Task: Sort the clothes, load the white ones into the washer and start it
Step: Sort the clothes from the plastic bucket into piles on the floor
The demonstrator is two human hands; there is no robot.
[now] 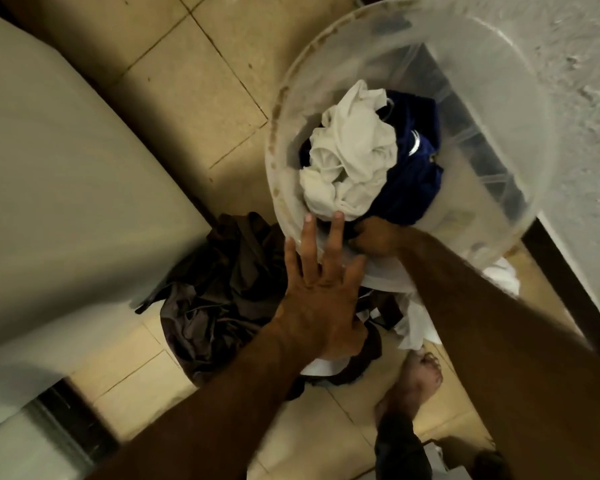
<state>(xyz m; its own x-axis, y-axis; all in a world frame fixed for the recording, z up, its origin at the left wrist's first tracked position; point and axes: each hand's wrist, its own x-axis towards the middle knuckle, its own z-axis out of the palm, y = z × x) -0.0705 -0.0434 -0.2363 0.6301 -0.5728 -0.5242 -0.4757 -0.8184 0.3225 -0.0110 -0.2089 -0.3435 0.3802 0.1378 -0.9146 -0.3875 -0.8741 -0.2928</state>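
Here, the left hand (321,299) is stretched forward with its fingers straight and spread, the palm lying flat on the near rim of the bucket (520,109), and it grips nothing. The right hand (374,237) reaches inside the bucket from the right side, with the forearm crossing the near rim; its fingers are curled down at the edge of the clothes, but whether they really pinch cloth I cannot tell. The bucket is one round vessel of clear, cloudy plastic with brown stains along its left rim. Inside it lie two pieces: a white cloth (350,150), soft and crumpled, on top, and a blue cloth (416,181), dark and a little shiny, beneath and to the right of it. On the floor (187,81), of beige square tiles, one brown cloth (219,292) lies in a wrinkled heap left of the bucket, just beside the washer (66,188), which is a smooth pale box. More white fabric (414,323) lies under the right forearm. One bare foot (416,379) stands on the tiles near it.
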